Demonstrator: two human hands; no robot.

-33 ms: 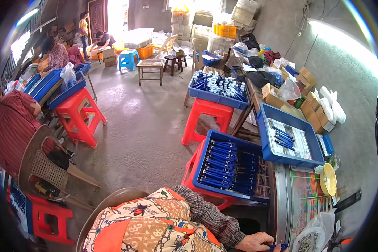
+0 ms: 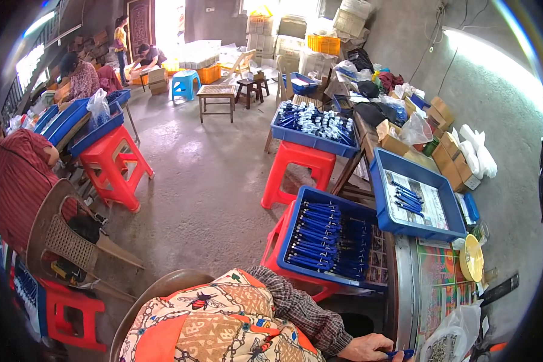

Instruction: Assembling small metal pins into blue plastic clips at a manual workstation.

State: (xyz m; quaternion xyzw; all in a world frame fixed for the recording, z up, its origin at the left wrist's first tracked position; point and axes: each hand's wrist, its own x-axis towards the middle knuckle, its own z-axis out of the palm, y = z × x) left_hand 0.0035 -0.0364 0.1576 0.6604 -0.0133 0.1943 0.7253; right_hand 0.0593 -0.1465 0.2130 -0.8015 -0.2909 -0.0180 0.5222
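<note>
At the lower edge, my left hand (image 2: 366,348) comes out of a checked grey sleeve with its fingers pinched together. They hold a narrow blue piece (image 2: 408,353) with a dark shine, partly cut off by the frame. A fingertip (image 2: 398,357) shows just below that piece, probably from my right hand, the rest of which lies outside the picture. Beside the blue piece, a clear plastic bag (image 2: 458,338) holds many small metal parts. Beyond my forearm, a blue tray (image 2: 377,283) on a red stool carries rows of slender blue rods (image 2: 317,235) with silvery fittings.
Another blue tray (image 2: 377,181) holds several blue rods on newspaper. A yellow bowl (image 2: 472,257) stands on the worktable at right. Farther off, a red stool (image 2: 298,163) bears a full tray. At left are a wicker chair (image 2: 63,241) and a seated person (image 2: 21,187).
</note>
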